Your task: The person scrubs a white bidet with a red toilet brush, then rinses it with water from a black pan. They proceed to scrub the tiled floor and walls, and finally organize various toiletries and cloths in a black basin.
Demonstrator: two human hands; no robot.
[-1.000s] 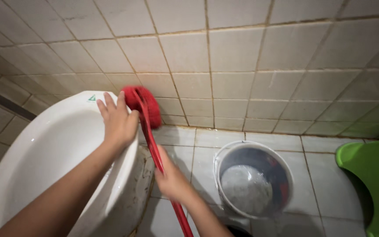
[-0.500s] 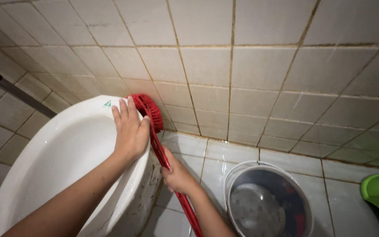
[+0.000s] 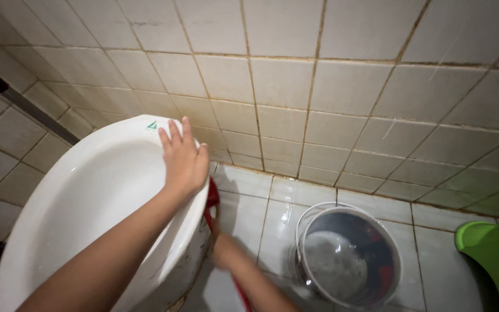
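While my left hand lies spread on the white ceramic toilet bowl's rim, my right grip clutches the red plastic brush low beside it; slipping could splash the grey bucket.

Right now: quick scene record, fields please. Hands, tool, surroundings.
left hand: flat on the rim of the white bowl, fingers spread
right hand: low beside the bowl, grip on the red brush
brush: mostly hidden behind bowl and left hand
bucket: on the floor to the right, water inside
green tub: far right edge
wall: beige tiles
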